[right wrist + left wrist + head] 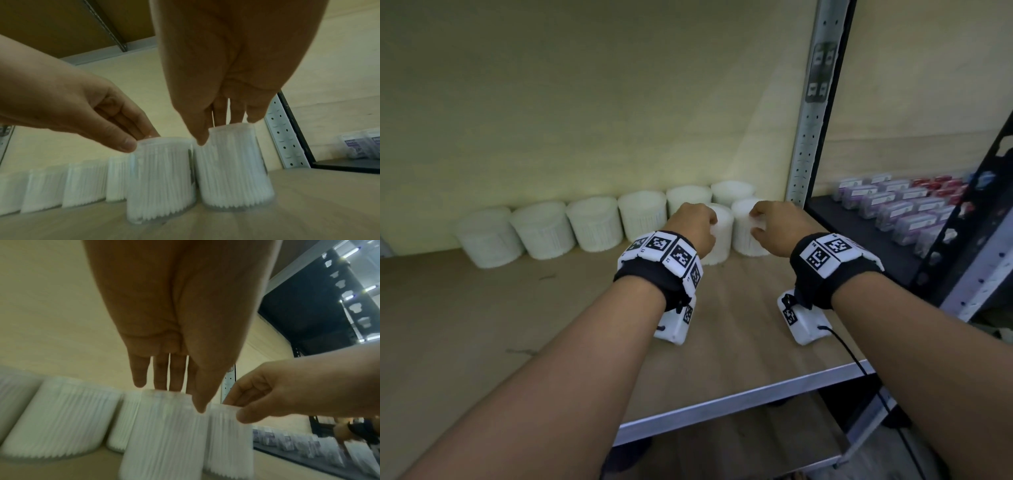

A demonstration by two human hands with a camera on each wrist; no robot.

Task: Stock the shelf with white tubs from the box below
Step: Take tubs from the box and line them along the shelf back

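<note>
I have both forearms stretched forward side by side, bare to the wrist, each wrist wrapped in a dark band (654, 274) faced with black-and-white marker tiles and a white camera unit (803, 320) slung beneath. My left hand (693, 228) is palm down with the fingers (162, 374) pointing downward and close together, thumb set apart on the near side, the tips gripping the top rim of the white tub (160, 177) under it. My right hand (777, 224) mirrors it, fingertips and thumb pinching the rim of the neighbouring tub (232, 164).
</note>
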